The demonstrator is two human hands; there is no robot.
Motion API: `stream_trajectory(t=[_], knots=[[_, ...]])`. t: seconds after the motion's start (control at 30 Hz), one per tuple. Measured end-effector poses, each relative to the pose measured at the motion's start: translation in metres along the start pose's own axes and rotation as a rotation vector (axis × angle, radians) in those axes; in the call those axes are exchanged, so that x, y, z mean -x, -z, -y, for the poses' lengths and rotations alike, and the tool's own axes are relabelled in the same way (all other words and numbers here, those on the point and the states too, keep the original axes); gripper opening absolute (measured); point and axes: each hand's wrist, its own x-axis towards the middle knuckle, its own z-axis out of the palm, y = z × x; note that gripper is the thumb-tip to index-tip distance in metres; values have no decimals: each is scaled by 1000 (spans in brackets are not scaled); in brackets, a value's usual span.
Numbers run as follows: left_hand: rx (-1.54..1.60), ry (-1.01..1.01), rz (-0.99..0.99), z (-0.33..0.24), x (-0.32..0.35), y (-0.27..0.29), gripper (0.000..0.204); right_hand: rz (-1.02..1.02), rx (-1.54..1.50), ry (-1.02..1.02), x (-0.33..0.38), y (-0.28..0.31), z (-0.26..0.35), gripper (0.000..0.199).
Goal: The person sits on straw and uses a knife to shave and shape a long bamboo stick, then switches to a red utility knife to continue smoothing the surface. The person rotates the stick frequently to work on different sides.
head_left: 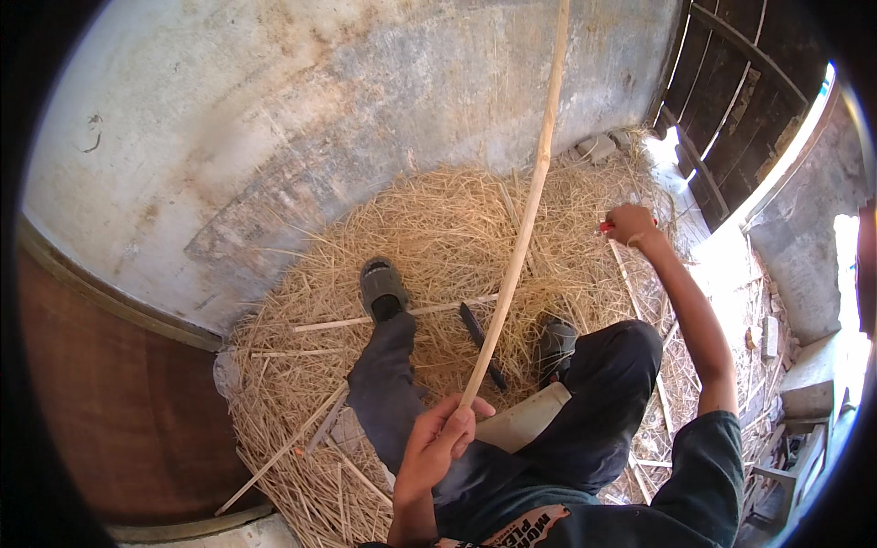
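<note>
My left hand is closed around the lower end of a long, pale wooden pole. The pole rises up and slightly right, past the top of the picture. Out to the right, my right hand is a fist at the end of my stretched arm, apart from the pole. A small red thing sticks out of its left side; the rest is hidden in the fingers. Between my feet lies a long, narrow black object, partly behind the pole; I cannot make out its kind.
Loose straw and several thin sticks cover the floor. A stained wall stands ahead, a brown wooden panel at the left, dark planks at the far right. My sandalled foot rests on the straw.
</note>
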Motion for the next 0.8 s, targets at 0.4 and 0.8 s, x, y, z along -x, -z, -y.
stream_trajectory(t=[0.4,0.8], knots=[[46,3,92,-6,4,11,54,-184,-182,-462,19,-122,-88,42],[-298,-168,-178,-15,-25,-14,33,-671,-1111,351,210,81,174,34]])
